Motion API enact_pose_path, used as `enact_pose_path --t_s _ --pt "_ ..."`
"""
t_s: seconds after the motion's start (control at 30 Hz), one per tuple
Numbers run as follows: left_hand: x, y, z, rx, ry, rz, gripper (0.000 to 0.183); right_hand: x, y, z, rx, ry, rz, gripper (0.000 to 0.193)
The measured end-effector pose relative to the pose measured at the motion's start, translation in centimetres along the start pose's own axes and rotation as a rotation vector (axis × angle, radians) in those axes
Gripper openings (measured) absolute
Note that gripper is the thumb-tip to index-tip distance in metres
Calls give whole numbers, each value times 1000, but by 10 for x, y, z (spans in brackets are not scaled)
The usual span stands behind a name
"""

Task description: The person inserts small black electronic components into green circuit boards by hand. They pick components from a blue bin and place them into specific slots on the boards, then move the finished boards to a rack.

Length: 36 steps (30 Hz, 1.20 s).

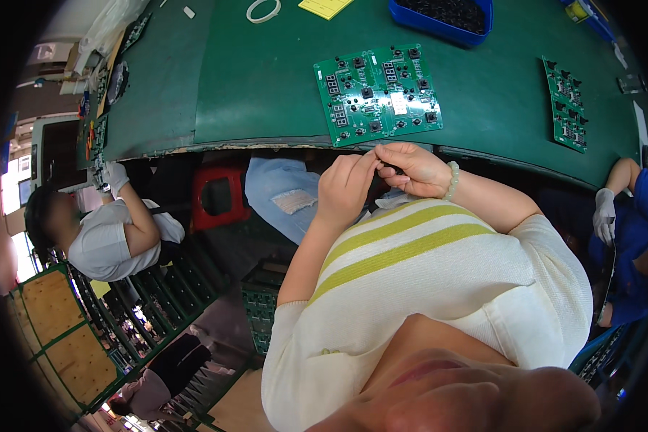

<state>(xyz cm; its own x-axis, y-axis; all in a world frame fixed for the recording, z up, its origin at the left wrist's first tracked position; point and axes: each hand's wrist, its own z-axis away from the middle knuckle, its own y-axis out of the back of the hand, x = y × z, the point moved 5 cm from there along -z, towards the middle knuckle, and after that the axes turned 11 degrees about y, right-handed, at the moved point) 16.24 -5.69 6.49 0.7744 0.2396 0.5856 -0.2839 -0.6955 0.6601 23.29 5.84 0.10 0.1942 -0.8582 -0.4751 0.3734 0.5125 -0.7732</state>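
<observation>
In front of my body, just off the table's near edge, both hands meet at the fingertips. My left hand is closed, its fingers bent and pinched toward the other hand. Thumb and fingers of my right hand are also pinched together, below a pale green bead bracelet on the wrist. Anything held between the fingertips is too small or hidden to name. Beyond the hands, a green circuit board panel lies flat on the table. It carries black buttons, several digit displays and a white patch.
On the green table stands a blue bin of small black parts. Another circuit board lies at right, with a yellow card and white ring at the far side. Co-workers sit left and right; a red stool is under the table.
</observation>
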Motion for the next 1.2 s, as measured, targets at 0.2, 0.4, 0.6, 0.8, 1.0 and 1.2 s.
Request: enact_pose_path --t_s 0.2,0.4,0.6,0.8,1.0,1.2 --pt "-50 8 -19 140 445 183 13 0 11 4 -84 -14 -68 31" --pt "-87 3 -37 152 503 151 9 -13 -3 9 -77 33 165 23" --pt "-86 -3 -45 59 366 2 9 -18 9 12 -172 116 179 20" --pt "-94 -5 -48 4 383 6 9 -26 11 14 -205 140 149 17" --pt "-92 -3 -55 -93 527 19 8 -41 7 15 -193 255 283 18" --pt "-94 -3 -60 -110 409 30 10 -46 20 21 -191 254 202 17"
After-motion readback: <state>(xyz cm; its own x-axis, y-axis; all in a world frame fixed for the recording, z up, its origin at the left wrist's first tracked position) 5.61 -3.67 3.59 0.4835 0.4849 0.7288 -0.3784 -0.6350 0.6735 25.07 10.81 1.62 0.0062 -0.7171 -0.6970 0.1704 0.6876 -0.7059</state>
